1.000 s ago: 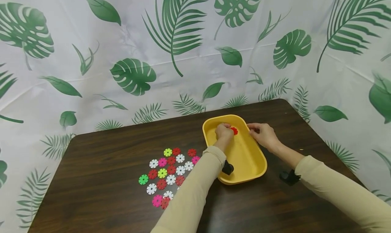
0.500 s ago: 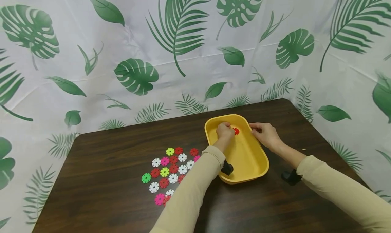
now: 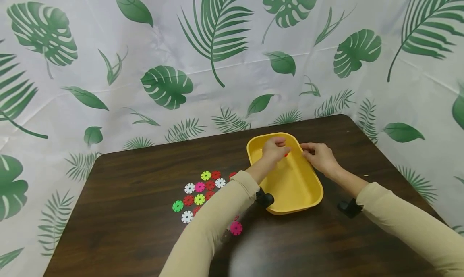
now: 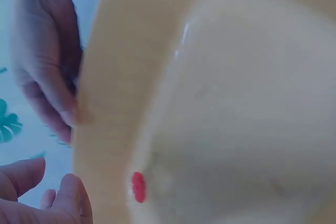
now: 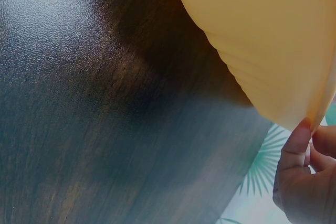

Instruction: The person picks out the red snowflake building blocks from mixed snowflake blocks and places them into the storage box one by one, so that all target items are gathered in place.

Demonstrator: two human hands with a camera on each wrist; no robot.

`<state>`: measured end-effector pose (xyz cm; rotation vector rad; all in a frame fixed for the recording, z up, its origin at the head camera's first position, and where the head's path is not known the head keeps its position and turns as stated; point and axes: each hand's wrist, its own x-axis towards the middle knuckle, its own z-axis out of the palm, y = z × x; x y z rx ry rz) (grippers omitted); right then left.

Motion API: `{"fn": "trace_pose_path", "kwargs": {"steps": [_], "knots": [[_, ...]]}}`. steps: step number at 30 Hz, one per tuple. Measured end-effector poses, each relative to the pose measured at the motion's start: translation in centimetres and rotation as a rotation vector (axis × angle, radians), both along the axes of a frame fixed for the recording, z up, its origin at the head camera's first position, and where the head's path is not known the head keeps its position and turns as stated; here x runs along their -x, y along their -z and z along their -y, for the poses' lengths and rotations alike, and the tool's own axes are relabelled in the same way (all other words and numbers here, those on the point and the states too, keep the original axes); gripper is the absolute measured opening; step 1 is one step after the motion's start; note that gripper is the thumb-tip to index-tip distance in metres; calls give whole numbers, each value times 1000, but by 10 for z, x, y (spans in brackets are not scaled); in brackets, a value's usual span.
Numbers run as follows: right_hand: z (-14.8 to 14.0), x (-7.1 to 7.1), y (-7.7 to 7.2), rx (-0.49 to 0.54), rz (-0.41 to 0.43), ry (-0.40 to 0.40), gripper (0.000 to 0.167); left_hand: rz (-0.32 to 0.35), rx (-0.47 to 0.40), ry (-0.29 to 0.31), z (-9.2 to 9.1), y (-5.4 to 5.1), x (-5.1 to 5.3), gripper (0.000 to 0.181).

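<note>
Left hand (image 3: 275,149): fingers released. Right hand (image 3: 321,159): pinching yellow tray (image 3: 290,184), centre-right. Red disc (image 4: 138,187) inside; notched discs (image 3: 199,199) remain outside, lower centre.

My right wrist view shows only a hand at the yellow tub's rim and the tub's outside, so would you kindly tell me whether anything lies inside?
Observer: Yes, a red piece lies inside the tub, near its far end.
Operator: Thank you; where is the left hand?
Observer: The left hand is at that far end too, apart from the red piece.
Operator: Are there pieces outside?
Observer: Yes, coloured notched discs lie on the table, left of the tub.
</note>
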<state>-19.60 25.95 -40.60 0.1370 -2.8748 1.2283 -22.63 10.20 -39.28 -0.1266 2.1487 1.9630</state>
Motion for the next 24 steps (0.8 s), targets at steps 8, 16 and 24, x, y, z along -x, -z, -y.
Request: {"fn": "trace_pose_path", "kwargs": {"steps": [8,16,24], "knots": [[1,-1,2,-3,0,-1,34,6,-86,125,34,-10,-10,39],[0,-2,3,-10,2,-3,35,-47,-98,117,69,-11,-18,37],[-1,-3,5,-10,4,-6,36,-40,-111,130,111,-6,-36,40]]}}
